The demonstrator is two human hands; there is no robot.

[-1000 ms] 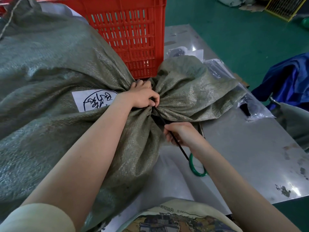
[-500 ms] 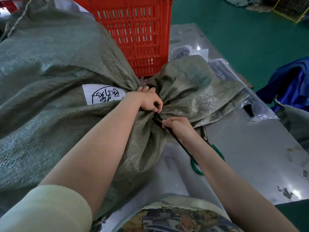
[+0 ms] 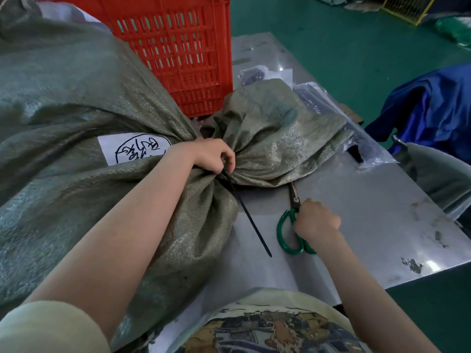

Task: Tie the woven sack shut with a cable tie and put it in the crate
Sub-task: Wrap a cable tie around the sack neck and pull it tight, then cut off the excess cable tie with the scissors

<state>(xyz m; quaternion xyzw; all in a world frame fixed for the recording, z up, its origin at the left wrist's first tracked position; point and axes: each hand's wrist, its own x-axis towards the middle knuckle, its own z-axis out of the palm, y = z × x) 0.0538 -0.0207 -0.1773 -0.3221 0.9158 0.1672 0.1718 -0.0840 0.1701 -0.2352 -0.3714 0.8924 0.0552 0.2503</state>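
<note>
A big grey-green woven sack (image 3: 76, 98) lies on its side on the metal table, filling the left half of the view, with a white handwritten label (image 3: 132, 149) on it. My left hand (image 3: 212, 155) is clenched around its gathered neck, where a black cable tie (image 3: 251, 220) is cinched; the tie's long tail sticks out toward me over the table. The sack's loose mouth (image 3: 275, 133) fans out to the right. My right hand (image 3: 317, 220) is closed on the green-handled scissors (image 3: 286, 233) lying on the table. The red slatted crate (image 3: 175, 54) stands behind the sack.
The steel table (image 3: 369, 212) ends at a right edge with green floor beyond. Clear plastic bags (image 3: 356, 138) lie on it behind the sack's mouth. A blue cloth (image 3: 433, 108) hangs over something at the right. A yellow wire frame (image 3: 407, 6) sits on the far floor.
My right hand has let go of the cable tie's tail and moved right and toward me onto the scissors. My left hand has kept its grip on the neck.
</note>
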